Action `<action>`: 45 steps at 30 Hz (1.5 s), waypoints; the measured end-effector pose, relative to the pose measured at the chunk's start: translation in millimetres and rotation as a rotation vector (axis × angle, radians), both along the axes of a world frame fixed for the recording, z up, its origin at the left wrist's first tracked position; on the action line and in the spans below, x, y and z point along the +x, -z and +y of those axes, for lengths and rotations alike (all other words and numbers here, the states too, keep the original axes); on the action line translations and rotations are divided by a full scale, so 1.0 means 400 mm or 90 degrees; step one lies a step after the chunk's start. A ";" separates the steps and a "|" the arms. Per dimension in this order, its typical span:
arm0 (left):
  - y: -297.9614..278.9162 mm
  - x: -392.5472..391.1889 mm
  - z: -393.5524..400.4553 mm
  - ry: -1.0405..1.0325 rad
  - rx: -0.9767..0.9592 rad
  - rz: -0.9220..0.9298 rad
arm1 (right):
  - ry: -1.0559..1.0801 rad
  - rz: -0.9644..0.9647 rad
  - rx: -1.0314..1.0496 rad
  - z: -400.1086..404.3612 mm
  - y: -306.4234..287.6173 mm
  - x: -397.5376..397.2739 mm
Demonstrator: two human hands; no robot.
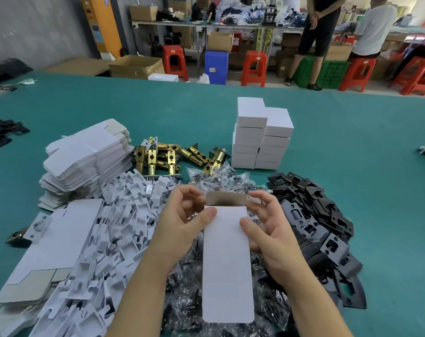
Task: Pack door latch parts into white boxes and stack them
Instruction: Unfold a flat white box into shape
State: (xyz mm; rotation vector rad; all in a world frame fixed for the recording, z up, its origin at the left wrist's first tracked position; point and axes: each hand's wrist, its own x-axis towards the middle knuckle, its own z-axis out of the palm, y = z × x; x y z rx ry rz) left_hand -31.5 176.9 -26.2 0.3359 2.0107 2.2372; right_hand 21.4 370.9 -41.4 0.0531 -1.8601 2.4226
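Note:
I hold a white box upright over the table, its far end open and the long flap hanging toward me. My left hand grips its left side with the thumb on the front face. My right hand grips its right side, thumb on the front and fingers at the open mouth. Brass latch bolts lie in a heap behind. Two stacks of closed white boxes stand at the back right.
Flat white box blanks are piled at the left. White card inserts spread across the left front. Clear bags of screws lie under my hands, black strike plates at the right. Two people stand by benches behind the green table.

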 end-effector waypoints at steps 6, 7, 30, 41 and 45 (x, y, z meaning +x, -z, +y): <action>0.001 0.000 0.003 0.037 -0.056 0.039 | -0.016 -0.007 0.018 0.008 0.013 -0.006; 0.000 0.001 0.003 0.035 -0.067 0.041 | -0.014 -0.009 0.026 0.010 0.015 -0.006; -0.002 0.013 0.020 0.005 -0.182 0.100 | -0.093 -0.115 0.126 -0.008 0.013 -0.006; -0.010 0.000 -0.016 0.102 -0.144 -0.013 | -0.172 -0.117 0.144 -0.012 -0.002 0.008; -0.009 -0.004 -0.030 0.101 -0.152 -0.009 | -0.207 -0.124 0.159 -0.005 -0.001 0.008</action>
